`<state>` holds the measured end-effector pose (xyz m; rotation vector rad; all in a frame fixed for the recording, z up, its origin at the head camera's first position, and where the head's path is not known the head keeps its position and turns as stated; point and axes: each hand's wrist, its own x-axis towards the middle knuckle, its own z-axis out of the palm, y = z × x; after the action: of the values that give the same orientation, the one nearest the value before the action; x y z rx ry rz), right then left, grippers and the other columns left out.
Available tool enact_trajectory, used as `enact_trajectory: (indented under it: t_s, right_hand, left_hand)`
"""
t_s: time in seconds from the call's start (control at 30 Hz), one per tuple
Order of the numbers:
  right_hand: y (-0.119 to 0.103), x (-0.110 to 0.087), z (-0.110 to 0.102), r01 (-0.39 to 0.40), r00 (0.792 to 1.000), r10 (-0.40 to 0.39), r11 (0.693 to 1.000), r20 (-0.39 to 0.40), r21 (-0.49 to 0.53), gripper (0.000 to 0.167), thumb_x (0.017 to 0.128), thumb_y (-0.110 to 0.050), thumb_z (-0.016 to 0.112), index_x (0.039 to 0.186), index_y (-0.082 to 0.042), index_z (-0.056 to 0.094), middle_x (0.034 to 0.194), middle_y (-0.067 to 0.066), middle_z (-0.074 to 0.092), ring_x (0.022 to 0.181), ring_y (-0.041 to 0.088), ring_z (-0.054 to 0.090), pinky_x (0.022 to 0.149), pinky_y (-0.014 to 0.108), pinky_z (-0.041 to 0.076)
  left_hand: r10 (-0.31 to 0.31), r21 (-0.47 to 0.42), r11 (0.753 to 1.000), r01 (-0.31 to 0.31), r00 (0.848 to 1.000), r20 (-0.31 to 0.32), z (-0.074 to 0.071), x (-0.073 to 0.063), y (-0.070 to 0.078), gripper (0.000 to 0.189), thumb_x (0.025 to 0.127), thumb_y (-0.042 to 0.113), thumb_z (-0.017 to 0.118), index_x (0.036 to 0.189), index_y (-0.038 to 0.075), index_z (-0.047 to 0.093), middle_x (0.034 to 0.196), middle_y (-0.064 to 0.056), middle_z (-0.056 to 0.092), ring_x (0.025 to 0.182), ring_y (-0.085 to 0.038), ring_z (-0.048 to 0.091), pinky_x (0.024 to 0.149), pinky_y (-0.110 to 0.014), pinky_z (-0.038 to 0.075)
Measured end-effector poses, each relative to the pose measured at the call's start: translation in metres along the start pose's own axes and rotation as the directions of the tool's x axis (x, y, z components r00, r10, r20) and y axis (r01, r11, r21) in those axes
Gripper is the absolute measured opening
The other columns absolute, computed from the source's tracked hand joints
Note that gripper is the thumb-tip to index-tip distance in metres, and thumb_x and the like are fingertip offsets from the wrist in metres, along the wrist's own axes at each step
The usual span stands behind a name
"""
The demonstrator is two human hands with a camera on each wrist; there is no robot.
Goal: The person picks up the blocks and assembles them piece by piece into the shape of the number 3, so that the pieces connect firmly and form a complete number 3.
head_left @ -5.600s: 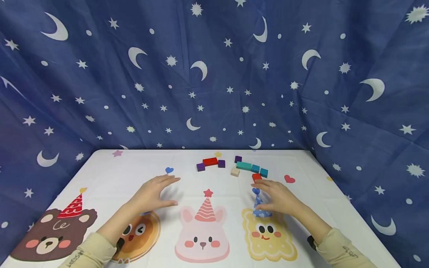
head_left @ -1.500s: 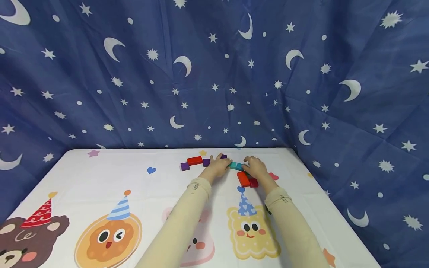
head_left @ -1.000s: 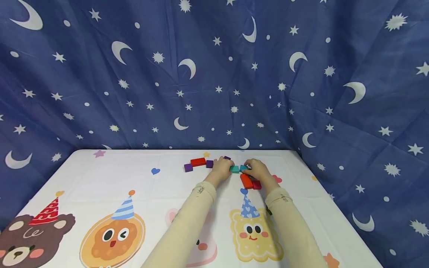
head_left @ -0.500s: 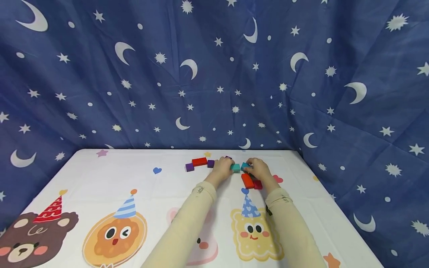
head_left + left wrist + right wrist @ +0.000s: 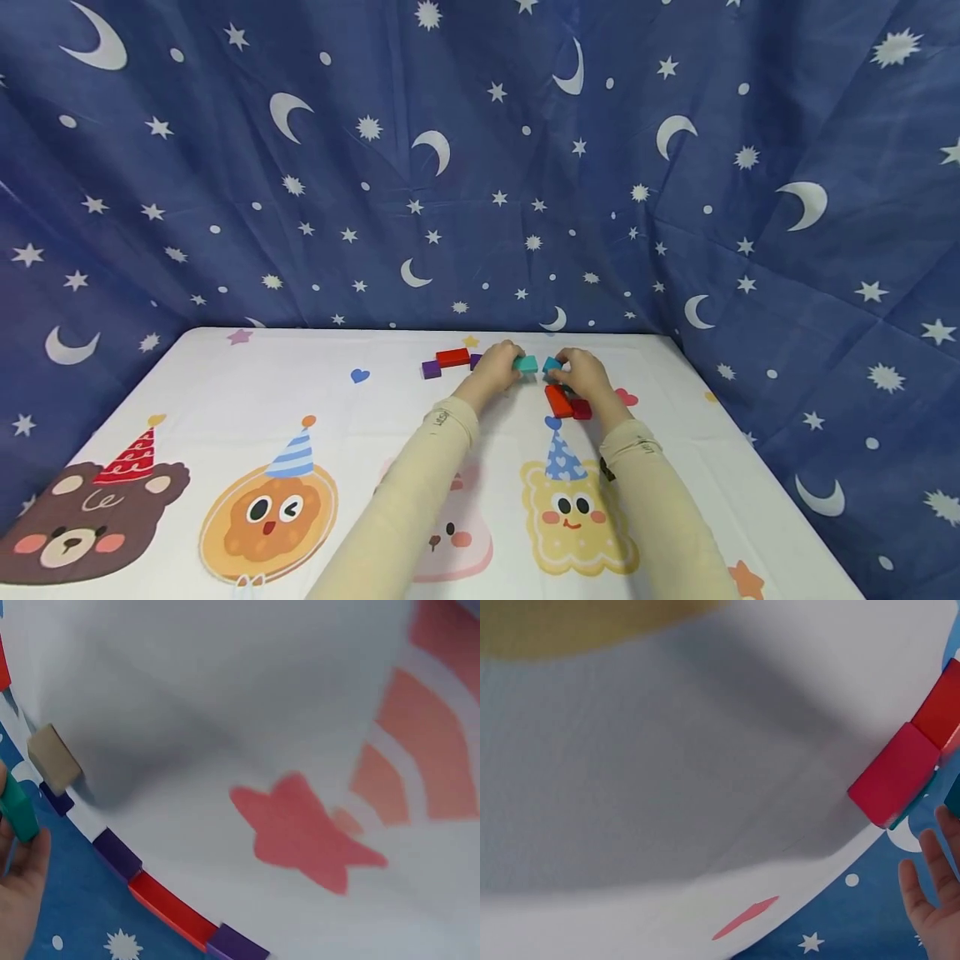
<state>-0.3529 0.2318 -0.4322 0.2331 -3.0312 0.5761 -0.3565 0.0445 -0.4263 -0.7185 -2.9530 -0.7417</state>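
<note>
At the far middle of the table my left hand [image 5: 512, 365] pinches a teal block [image 5: 525, 364], which also shows at the fingers in the left wrist view as a teal block [image 5: 16, 810]. My right hand [image 5: 564, 367] grips a second teal block [image 5: 552, 364] just to the right, with a small gap between the two. A red block [image 5: 558, 401] and a crimson block [image 5: 581, 408] lie just below my right hand. In the right wrist view the crimson block [image 5: 894, 784] lies next to the red block [image 5: 941, 712].
Left of my left hand lies a row: a purple block [image 5: 431, 369], a red block [image 5: 453, 357] and another purple block [image 5: 476, 360]. A beige block [image 5: 54, 759] sits by the left fingers. The white cartoon tablecloth [image 5: 225, 392] meets a blue star curtain [image 5: 480, 167].
Both hands went from the near middle of the table out to the blocks. Over the last half second the two teal blocks have drawn slightly apart in the hands.
</note>
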Motion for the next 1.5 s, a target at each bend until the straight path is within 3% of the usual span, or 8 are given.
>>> enact_trajectory:
  t_s: [0.13, 0.4, 0.6, 0.8, 1.07, 1.33, 1.5]
  right_hand:
    - [-0.003, -0.001, -0.004, 0.006, 1.0, -0.006, 1.0, -0.015, -0.01, 0.033, 0.087, -0.024, 0.067, 0.11, 0.001, 0.064, 0.107, 0.017, 0.067, 0.097, 0.031, 0.059, 0.092, 0.048, 0.048]
    - [-0.012, -0.005, -0.006, 0.007, 1.0, -0.007, 1.0, -0.02, 0.026, 0.034, 0.086, -0.023, 0.068, 0.11, 0.001, 0.064, 0.102, 0.017, 0.067, 0.091, 0.029, 0.058, 0.089, 0.045, 0.05]
    - [-0.012, -0.009, -0.006, 0.053, 0.999, -0.053, 0.998, -0.014, 0.041, 0.035, 0.087, -0.023, 0.067, 0.112, 0.001, 0.063, 0.103, 0.018, 0.065, 0.092, 0.03, 0.058, 0.09, 0.046, 0.05]
    - [-0.01, -0.016, -0.011, 0.125, 0.991, -0.123, 0.992, -0.045, 0.037, 0.033, 0.086, -0.021, 0.067, 0.111, 0.0, 0.063, 0.102, 0.017, 0.066, 0.092, 0.031, 0.059, 0.089, 0.046, 0.05]
    - [-0.017, -0.025, -0.015, 0.192, 0.981, -0.19, 0.981, -0.039, 0.042, 0.035, 0.087, -0.018, 0.066, 0.115, 0.001, 0.062, 0.11, 0.019, 0.066, 0.101, 0.033, 0.06, 0.094, 0.048, 0.049]
    - [-0.033, -0.042, -0.012, 0.209, 0.977, -0.208, 0.978, -0.05, 0.021, 0.036, 0.085, -0.022, 0.07, 0.113, -0.001, 0.064, 0.108, 0.015, 0.067, 0.101, 0.032, 0.062, 0.092, 0.047, 0.05]
    - [-0.04, -0.052, -0.006, 0.259, 0.962, -0.258, 0.966, -0.085, 0.008, 0.035, 0.084, -0.023, 0.071, 0.11, -0.001, 0.065, 0.105, 0.014, 0.069, 0.097, 0.029, 0.064, 0.088, 0.044, 0.052]
  left_hand:
    - [0.015, -0.007, 1.0, -0.015, 1.0, 0.005, -0.007, 0.0, -0.004, 0.033, 0.085, 0.012, 0.069, 0.116, 0.002, 0.065, 0.115, -0.012, 0.063, 0.102, -0.022, 0.058, 0.098, -0.032, 0.046]
    - [-0.028, -0.024, 0.999, 0.028, 0.999, 0.021, -0.022, -0.01, -0.013, 0.029, 0.084, 0.015, 0.07, 0.11, 0.002, 0.068, 0.109, -0.01, 0.065, 0.096, -0.021, 0.058, 0.096, -0.032, 0.048]
    - [0.03, 0.035, 0.999, -0.032, 0.999, 0.043, -0.029, -0.019, -0.02, 0.03, 0.083, 0.013, 0.072, 0.111, 0.003, 0.068, 0.11, -0.009, 0.068, 0.098, -0.02, 0.061, 0.096, -0.03, 0.048]
    - [0.079, 0.031, 0.996, -0.081, 0.995, 0.064, -0.04, -0.027, -0.024, 0.031, 0.082, 0.01, 0.072, 0.112, 0.003, 0.068, 0.112, -0.008, 0.067, 0.101, -0.02, 0.061, 0.097, -0.03, 0.048]
    - [0.159, 0.071, 0.983, -0.167, 0.981, 0.108, -0.049, -0.045, -0.033, 0.033, 0.08, 0.011, 0.074, 0.111, 0.003, 0.068, 0.109, -0.008, 0.068, 0.1, -0.019, 0.061, 0.094, -0.031, 0.049]
    - [0.196, 0.096, 0.973, -0.212, 0.969, 0.15, -0.051, -0.072, -0.047, 0.035, 0.078, 0.012, 0.076, 0.111, 0.003, 0.068, 0.109, -0.009, 0.067, 0.101, -0.02, 0.06, 0.095, -0.032, 0.049]
    - [0.197, 0.09, 0.973, -0.212, 0.968, 0.154, -0.056, -0.088, -0.056, 0.034, 0.078, 0.011, 0.076, 0.111, 0.005, 0.069, 0.11, -0.007, 0.068, 0.101, -0.019, 0.061, 0.093, -0.031, 0.05]
